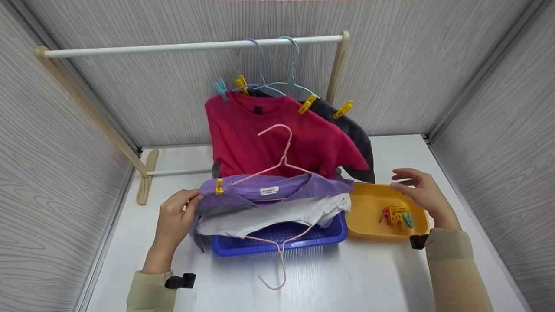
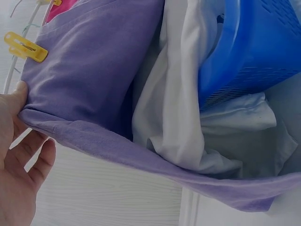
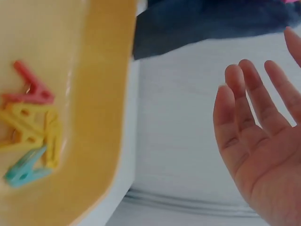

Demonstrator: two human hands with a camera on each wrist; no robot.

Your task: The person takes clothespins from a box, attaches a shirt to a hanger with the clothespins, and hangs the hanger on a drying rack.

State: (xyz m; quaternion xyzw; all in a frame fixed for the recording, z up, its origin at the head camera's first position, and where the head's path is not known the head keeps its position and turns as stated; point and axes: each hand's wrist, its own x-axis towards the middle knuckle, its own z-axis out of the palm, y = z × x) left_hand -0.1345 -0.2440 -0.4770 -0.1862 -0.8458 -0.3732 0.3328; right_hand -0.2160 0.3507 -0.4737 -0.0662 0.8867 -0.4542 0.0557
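Observation:
My left hand pinches the left shoulder of a purple shirt between thumb and fingers. Through that shirt's neck runs a pink hanger, its hook upward, and a yellow clothespin clips the shoulder to it near my hand. Under the purple shirt, a white shirt with a second pink hanger lies over a blue basket. My right hand is held above a yellow tray, fingers spread and holding nothing. Several red, yellow and teal clothespins lie in the tray.
Behind the basket stands a wooden rack with a white rail. From it hang a red shirt and a dark shirt on hangers, with clothespins at their shoulders. Grey panel walls enclose the white table on three sides.

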